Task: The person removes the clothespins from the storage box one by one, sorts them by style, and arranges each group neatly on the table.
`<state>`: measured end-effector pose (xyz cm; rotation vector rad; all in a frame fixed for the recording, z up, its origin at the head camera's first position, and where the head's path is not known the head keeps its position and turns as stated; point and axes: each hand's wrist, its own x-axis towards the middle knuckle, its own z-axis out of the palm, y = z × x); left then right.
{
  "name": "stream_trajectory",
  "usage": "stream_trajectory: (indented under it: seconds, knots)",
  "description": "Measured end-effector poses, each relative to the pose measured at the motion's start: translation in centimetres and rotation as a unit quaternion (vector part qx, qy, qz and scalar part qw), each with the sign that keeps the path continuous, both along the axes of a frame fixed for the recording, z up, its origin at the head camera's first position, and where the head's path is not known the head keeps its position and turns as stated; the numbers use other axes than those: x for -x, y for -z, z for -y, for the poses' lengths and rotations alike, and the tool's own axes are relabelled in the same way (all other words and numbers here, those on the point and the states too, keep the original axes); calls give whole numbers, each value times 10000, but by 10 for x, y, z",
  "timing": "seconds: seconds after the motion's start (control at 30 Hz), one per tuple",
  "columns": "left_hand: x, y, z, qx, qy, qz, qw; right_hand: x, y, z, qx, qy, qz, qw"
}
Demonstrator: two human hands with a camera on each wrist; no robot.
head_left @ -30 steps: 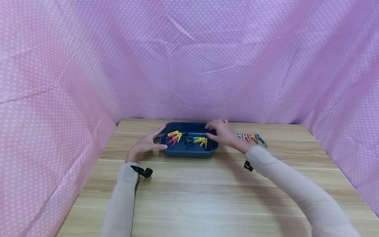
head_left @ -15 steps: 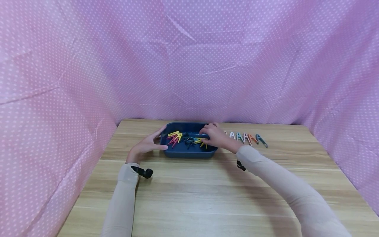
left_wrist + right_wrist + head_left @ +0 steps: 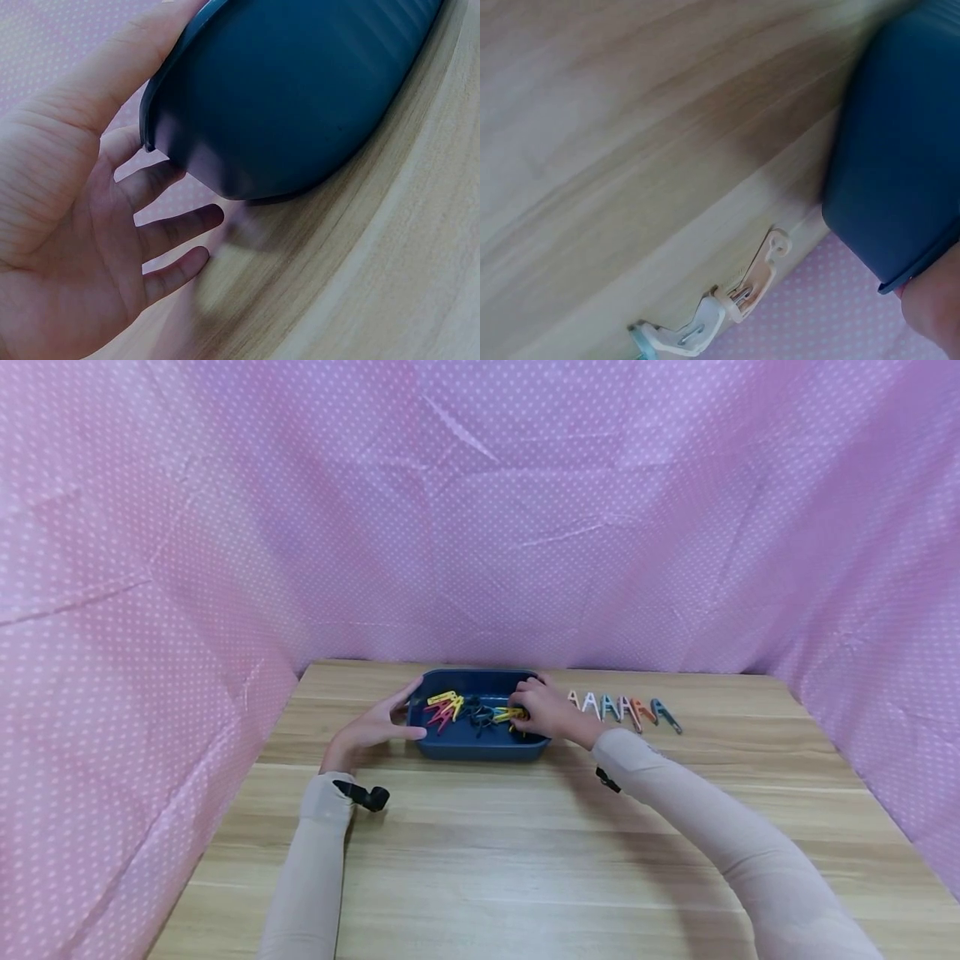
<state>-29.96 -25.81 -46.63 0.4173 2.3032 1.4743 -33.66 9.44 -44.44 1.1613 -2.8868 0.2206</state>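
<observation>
- Between the person's two hands, on a wood-grain table, sits a dark blue tray with small plastic clips lying in it.
- Left hand: spread wide at the tray's left end, thumb along the rim, the other fingers fanned out beside the end wall.
- Right hand: over the tray's right end, fingertips down at yellow clips; I cannot tell whether it pinches one.
- Inside the tray, nearer the left hand: more yellow clips and red clips. Dark clips lie roughly midway between the hands.
- To the right of the right hand: a row of six clips on the table, starting with a peach clip and a white clip, ending with an orange clip and a teal clip.
- Beyond both hands: pink cloth with white dots.
</observation>
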Motion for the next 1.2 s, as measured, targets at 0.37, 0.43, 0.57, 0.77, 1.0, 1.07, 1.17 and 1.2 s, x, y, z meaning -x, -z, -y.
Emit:
stream_trajectory:
  seconds: [0.37, 0.43, 0.57, 0.77, 1.0, 1.07, 1.17, 1.2]
  knots:
    - [1, -2, 1, -76, 5, -10, 10000, -2, 0, 1, 1, 20, -418, 9991]
    - [2, -2, 2, -50, -2, -63, 10000, -1, 0, 2, -7, -13, -509, 9987]
    - [2, -2, 3, -39, -23, -77, 10000, -2, 1, 4, -7, -12, -605, 9982]
    - [1, -1, 1, -30, -12, -61, 10000, -3, 5, 3, 86, 23, -539, 9985]
    - [1, 1, 0, -39, -57, 30, 10000, -4, 7, 2, 253, -3, -663, 9975]
    - [1, 2, 1, -27, -53, 35, 10000, -5, 7, 2, 287, -1, -742, 9968]
    - [2, 3, 1, -30, -32, 20, 10000, -6, 7, 2, 325, -12, -859, 9958]
    - [2, 3, 2, -52, -30, 24, 10000, -6, 6, 2, 333, -27, -906, 9953]
